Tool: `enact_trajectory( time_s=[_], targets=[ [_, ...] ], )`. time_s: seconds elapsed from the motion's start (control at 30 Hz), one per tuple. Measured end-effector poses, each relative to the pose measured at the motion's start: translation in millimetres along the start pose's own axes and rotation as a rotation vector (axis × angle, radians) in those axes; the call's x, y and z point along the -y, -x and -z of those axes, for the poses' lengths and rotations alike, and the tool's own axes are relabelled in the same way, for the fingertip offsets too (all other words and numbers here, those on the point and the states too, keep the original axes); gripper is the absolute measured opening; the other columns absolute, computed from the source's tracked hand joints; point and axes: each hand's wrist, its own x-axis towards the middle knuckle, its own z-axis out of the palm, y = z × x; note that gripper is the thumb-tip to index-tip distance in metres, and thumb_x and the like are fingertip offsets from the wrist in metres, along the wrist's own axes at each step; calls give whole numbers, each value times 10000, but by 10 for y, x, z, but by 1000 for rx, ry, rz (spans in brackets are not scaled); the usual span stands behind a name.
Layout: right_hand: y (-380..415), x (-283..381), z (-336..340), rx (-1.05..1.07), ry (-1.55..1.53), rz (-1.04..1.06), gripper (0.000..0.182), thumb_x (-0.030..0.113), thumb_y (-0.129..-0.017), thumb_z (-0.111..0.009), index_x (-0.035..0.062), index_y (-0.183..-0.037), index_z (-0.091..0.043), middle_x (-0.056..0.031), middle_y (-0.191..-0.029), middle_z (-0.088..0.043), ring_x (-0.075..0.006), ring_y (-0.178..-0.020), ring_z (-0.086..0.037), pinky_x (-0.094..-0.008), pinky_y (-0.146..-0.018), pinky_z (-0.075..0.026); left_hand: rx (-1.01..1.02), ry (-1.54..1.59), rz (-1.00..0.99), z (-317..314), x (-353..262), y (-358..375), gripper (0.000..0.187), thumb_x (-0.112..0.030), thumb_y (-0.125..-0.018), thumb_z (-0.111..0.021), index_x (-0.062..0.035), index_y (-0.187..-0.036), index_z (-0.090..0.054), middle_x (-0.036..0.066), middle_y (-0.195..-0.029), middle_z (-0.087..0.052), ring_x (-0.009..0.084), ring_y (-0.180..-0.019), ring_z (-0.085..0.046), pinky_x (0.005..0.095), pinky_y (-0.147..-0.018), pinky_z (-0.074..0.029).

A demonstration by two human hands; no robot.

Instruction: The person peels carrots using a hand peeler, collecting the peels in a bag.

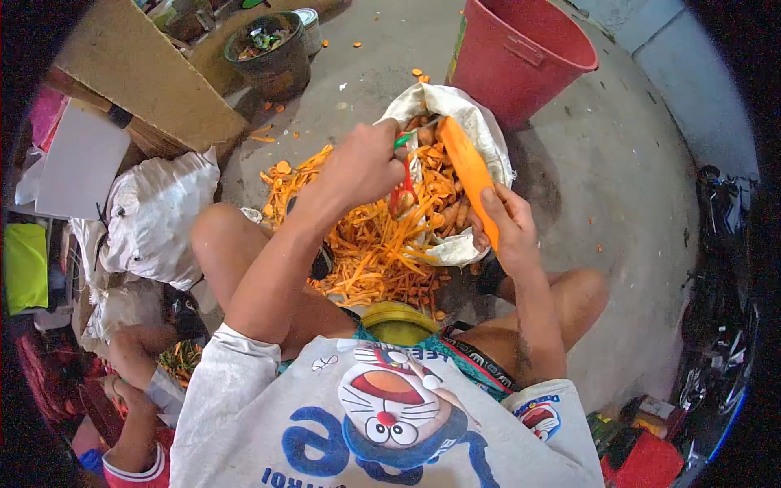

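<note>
My right hand (514, 224) grips the near end of a long, peeled orange carrot (465, 167), which tilts up and to the left. My left hand (370, 167) is closed around a peeler (401, 141) with green and red parts showing; its blade lies at the carrot's far end and is partly hidden. Beneath both hands, an open white sack (464, 102) holds unpeeled carrots (447, 215). A heap of orange peelings (382, 252) spreads over the sack's near side and the floor, in front of my folded legs.
Behind the sack stands a red bucket (512, 69). A dark bucket (281, 69) with scraps is at the far left, near a cardboard sheet (150, 69). A stuffed white sack (163, 215) sits left of my knee. Another person's arm (134, 423) shows at lower left. A yellow rounded object (399, 324) lies between my legs.
</note>
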Motion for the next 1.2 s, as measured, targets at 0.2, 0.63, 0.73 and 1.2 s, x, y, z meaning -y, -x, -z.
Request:
enact_trajectory(
  time_s=[0.2,0.63,0.73,1.2],
  targets=[
    [241,41,-103,115,-66,162,381,330,-1056,-544,-9,-1229,-555,-20,-717,-538,-60,-539,-465,-222,-479,-397,381,-227,38,-243,361,-167,240,-102,-792,-624,44,-977,-668,292,-817,-675,434,-761,-690,505,-723,-535],
    [-45,-69,-121,-104,-472,-233,351,436,-1042,-527,87,-1075,-540,11,-757,-470,-59,-549,-409,-213,-463,-367,67,-236,-126,-586,-99,38,267,-111,-802,-659,17,-1020,-575,239,-838,-701,415,-783,-701,508,-703,-565],
    [21,-94,-133,-79,-325,-275,318,422,-1049,-528,120,-1147,-526,4,-756,-504,-76,-532,-438,-248,-486,-413,-38,-348,-157,-661,269,-236,234,-89,-801,-657,50,-967,-567,229,-814,-704,376,-696,-713,464,-611,-578],
    [14,-121,-195,-149,30,-112,308,319,-1022,-581,36,-1143,-598,6,-703,-554,-74,-488,-476,-229,-438,-418,64,-228,120,-174,383,-396,240,-147,-794,-673,17,-969,-659,272,-894,-689,435,-879,-688,517,-793,-544]
  ],
)
